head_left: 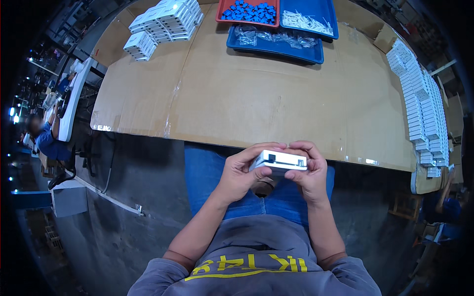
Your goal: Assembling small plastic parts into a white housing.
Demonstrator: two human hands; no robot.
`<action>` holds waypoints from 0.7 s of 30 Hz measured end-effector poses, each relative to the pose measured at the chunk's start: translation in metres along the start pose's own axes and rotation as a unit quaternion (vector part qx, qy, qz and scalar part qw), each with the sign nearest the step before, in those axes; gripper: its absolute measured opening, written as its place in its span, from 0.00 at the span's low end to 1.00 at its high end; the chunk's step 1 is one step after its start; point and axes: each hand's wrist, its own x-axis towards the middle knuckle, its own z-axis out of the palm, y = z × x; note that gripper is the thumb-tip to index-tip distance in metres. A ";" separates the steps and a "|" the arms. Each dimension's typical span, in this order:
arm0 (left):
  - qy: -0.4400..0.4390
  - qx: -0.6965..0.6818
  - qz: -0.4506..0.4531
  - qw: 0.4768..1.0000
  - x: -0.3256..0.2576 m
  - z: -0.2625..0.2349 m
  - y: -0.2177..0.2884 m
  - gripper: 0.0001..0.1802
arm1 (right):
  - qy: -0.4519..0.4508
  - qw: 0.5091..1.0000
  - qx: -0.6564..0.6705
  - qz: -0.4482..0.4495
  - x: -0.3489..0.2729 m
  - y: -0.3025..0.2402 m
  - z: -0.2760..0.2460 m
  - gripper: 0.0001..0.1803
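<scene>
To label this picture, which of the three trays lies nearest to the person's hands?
The lower blue tray, holding clear plastic pieces; the red tray and the upper blue tray lie farther.

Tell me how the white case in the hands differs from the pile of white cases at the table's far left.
Count: the held case is a single piece, while the left pile is many pieces stacked together.
Support: the held case is gripped between the left hand and right hand, off the table; the left pile rests on it.
Shared: both are white with dark markings or openings.
</scene>
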 end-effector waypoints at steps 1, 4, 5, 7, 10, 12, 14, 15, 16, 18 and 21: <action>0.021 -0.072 0.000 0.997 -0.001 0.001 -0.001 0.32 | 0.002 1.000 0.007 -0.008 -0.001 0.004 -0.002 0.33; 0.044 -0.093 -0.010 0.995 -0.005 0.006 0.001 0.28 | -0.014 0.999 -0.016 -0.045 -0.001 0.002 -0.005 0.25; 0.044 -0.093 -0.012 0.995 -0.005 0.007 0.004 0.28 | -0.038 0.996 -0.045 -0.060 0.000 0.001 -0.005 0.25; 0.026 0.019 0.007 0.999 -0.006 0.006 0.009 0.27 | -0.061 0.993 -0.073 -0.073 -0.001 -0.001 -0.006 0.26; 0.018 0.012 0.004 1.000 -0.005 0.003 0.005 0.26 | -0.065 0.991 -0.083 -0.086 -0.003 -0.003 -0.007 0.27; 0.018 0.005 0.009 1.000 -0.006 0.003 0.004 0.25 | -0.062 0.991 -0.084 -0.087 -0.002 -0.005 -0.005 0.27; 0.018 -0.002 0.014 1.000 -0.006 0.002 0.002 0.25 | -0.064 0.992 -0.076 -0.081 -0.001 -0.004 -0.004 0.27; 0.013 -0.019 0.016 1.000 -0.007 0.002 0.002 0.25 | -0.067 0.993 -0.067 -0.075 -0.001 -0.004 -0.004 0.27; 0.008 -0.036 0.018 0.999 -0.008 0.001 0.002 0.26 | -0.066 0.993 -0.068 -0.075 -0.001 -0.004 -0.005 0.27; 0.005 -0.037 0.021 0.999 -0.008 0.001 0.000 0.25 | -0.071 0.992 -0.076 -0.074 -0.001 -0.002 -0.007 0.27; 0.003 -0.032 0.021 0.999 -0.008 0.000 0.000 0.25 | -0.069 0.988 -0.098 -0.093 -0.001 -0.001 -0.006 0.26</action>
